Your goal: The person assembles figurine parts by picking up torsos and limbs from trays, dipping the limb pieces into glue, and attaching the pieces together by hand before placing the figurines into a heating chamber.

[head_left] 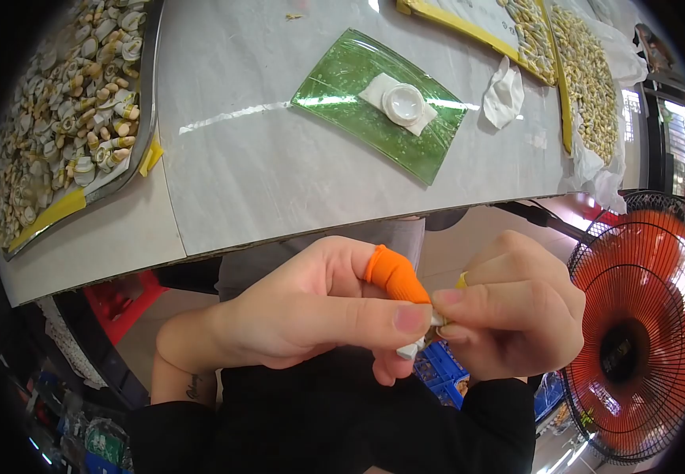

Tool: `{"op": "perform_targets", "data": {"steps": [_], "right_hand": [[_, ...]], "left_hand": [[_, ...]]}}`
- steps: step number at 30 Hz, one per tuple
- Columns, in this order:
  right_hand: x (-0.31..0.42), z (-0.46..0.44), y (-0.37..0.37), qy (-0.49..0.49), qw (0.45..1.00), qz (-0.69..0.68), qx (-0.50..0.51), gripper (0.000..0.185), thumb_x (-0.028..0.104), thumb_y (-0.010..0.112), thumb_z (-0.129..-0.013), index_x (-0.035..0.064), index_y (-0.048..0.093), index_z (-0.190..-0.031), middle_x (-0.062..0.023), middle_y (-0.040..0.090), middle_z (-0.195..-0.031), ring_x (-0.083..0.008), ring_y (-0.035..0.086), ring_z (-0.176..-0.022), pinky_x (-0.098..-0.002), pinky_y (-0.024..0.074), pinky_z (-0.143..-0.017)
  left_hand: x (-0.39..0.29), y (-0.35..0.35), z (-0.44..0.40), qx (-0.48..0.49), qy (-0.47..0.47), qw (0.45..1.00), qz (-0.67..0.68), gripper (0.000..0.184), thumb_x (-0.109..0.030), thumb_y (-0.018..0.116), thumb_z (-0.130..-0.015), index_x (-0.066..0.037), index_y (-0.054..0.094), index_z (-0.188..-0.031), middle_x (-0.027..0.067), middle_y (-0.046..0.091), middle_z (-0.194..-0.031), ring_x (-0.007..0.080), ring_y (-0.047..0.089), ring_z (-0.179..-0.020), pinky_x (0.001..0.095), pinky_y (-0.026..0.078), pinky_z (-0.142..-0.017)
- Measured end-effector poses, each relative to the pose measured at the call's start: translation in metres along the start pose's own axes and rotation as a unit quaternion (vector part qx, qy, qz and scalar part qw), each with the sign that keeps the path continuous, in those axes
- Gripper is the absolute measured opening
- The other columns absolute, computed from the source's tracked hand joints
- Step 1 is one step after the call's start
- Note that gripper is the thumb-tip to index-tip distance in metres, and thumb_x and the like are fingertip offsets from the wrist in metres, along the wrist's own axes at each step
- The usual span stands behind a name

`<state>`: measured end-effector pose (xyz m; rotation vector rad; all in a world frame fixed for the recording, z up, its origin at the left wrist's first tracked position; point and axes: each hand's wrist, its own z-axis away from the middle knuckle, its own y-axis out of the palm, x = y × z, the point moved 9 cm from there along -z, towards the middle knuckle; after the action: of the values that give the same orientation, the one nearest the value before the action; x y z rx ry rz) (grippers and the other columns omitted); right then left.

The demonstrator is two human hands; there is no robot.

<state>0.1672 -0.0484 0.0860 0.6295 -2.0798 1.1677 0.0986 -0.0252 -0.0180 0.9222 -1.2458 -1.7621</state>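
Note:
My left hand (pixel 311 308) is closed, its thumb and index finger pinching a small white piece (pixel 410 349) that sticks out below the thumb. An orange finger cot (pixel 396 272) covers the index finger. My right hand (pixel 524 308) is closed too, and its thumb and fingertip nip the near end of that piece, right against the left fingertips. A bit of yellow strip (pixel 462 280) shows above the right thumb. Most of the piece is covered by fingers, so its exact kind cannot be made out. Both hands are held over my lap, in front of the table edge.
On the grey table (pixel 232 174) lies a green sheet (pixel 342 71) bearing a small round white dish (pixel 403 105). Crumpled tissue (pixel 504 95) is beside it. Yellow-edged trays of small pieces stand left (pixel 50 215) and right (pixel 565 110). An orange fan (pixel 635 332) stands close on the right.

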Motion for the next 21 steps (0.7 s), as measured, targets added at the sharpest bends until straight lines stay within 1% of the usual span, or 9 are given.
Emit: {"op": "perform_targets", "data": {"steps": [2,4,5,7,11,13,15,17,21], "right_hand": [[0.0,0.002,-0.001,-0.011,1.0,0.002,-0.012,0.017,0.008,0.071,-0.073,-0.0012,0.06,-0.081,-0.0062,0.057,-0.064,-0.0145,0.052,-0.052,-0.0233,0.0392,-0.046],[0.001,0.003,-0.002,-0.021,0.999,0.005,-0.024,0.018,0.01,0.072,-0.073,-0.001,0.06,-0.081,-0.0061,0.057,-0.064,-0.0145,0.052,-0.052,-0.0234,0.0392,-0.046],[0.001,0.004,-0.003,-0.021,0.999,0.003,-0.029,0.019,0.012,0.073,-0.073,-0.0009,0.06,-0.081,-0.0059,0.057,-0.063,-0.0145,0.052,-0.052,-0.0235,0.0392,-0.046],[0.0,0.004,-0.003,-0.02,0.999,0.001,-0.034,0.021,0.014,0.073,-0.073,-0.0007,0.06,-0.081,-0.0057,0.056,-0.063,-0.0145,0.052,-0.052,-0.0236,0.0392,-0.046],[0.002,0.005,-0.004,-0.03,0.999,0.003,-0.04,0.022,0.014,0.074,-0.073,-0.0009,0.06,-0.08,-0.0055,0.055,-0.062,-0.0144,0.051,-0.052,-0.0241,0.0387,-0.045],[0.003,0.005,-0.002,-0.026,0.999,0.003,-0.045,0.022,0.014,0.074,-0.073,-0.001,0.06,-0.08,-0.0054,0.055,-0.062,-0.0145,0.051,-0.051,-0.0242,0.0385,-0.045],[0.002,0.005,-0.007,-0.007,0.996,-0.013,-0.086,0.028,0.004,0.075,-0.05,-0.0026,0.064,-0.075,-0.0076,0.055,-0.058,-0.0168,0.052,-0.047,-0.023,0.0399,-0.042],[0.002,0.005,-0.007,-0.004,0.996,-0.009,-0.087,0.028,0.004,0.075,-0.049,-0.0024,0.064,-0.074,-0.0077,0.055,-0.058,-0.0169,0.052,-0.047,-0.023,0.0399,-0.042],[0.002,0.004,-0.006,0.004,0.996,-0.004,-0.088,0.03,0.004,0.075,-0.046,-0.0019,0.064,-0.073,-0.0079,0.056,-0.058,-0.017,0.052,-0.046,-0.0232,0.0396,-0.041]], "left_hand": [[0.0,0.002,0.0,0.01,-0.004,1.0,-0.002,0.021,-0.016,0.062,-0.08,0.003,0.056,-0.087,0.0133,0.06,-0.072,0.0193,0.06,-0.058,0.0295,0.049,-0.055],[0.002,0.001,0.001,0.005,-0.02,1.0,-0.023,0.028,-0.021,0.059,-0.081,0.006,0.055,-0.089,0.0156,0.061,-0.074,0.0223,0.06,-0.058,0.0314,0.05,-0.055],[0.002,0.0,0.001,0.005,-0.02,1.0,-0.023,0.028,-0.021,0.059,-0.081,0.006,0.055,-0.089,0.0156,0.061,-0.074,0.0223,0.06,-0.058,0.0314,0.05,-0.055],[0.003,0.005,0.001,0.032,-0.024,0.999,-0.022,0.038,-0.026,0.056,-0.082,0.009,0.055,-0.094,0.0195,0.062,-0.077,0.0257,0.061,-0.058,0.0336,0.051,-0.056],[0.004,0.005,0.003,0.025,-0.051,0.998,0.003,0.042,-0.027,0.054,-0.081,0.012,0.055,-0.096,0.0221,0.062,-0.079,0.0278,0.062,-0.059,0.0341,0.051,-0.057],[0.012,0.008,0.005,0.028,-0.121,0.99,-0.066,0.04,-0.025,0.052,-0.08,0.012,0.057,-0.094,0.0234,0.063,-0.081,0.0285,0.063,-0.06,0.0329,0.051,-0.058],[0.012,0.009,0.007,0.03,-0.126,0.989,-0.068,0.039,-0.024,0.051,-0.08,0.012,0.057,-0.092,0.0229,0.062,-0.08,0.0282,0.062,-0.059,0.0325,0.051,-0.058],[0.013,0.01,0.007,0.033,-0.132,0.988,-0.071,0.037,-0.023,0.051,-0.08,0.012,0.058,-0.09,0.0224,0.062,-0.079,0.0279,0.062,-0.058,0.0321,0.051,-0.058],[0.013,0.008,0.005,0.003,-0.102,0.993,-0.051,0.037,-0.023,0.051,-0.08,0.012,0.059,-0.087,0.0209,0.061,-0.073,0.0264,0.06,-0.054,0.032,0.05,-0.056]]}}
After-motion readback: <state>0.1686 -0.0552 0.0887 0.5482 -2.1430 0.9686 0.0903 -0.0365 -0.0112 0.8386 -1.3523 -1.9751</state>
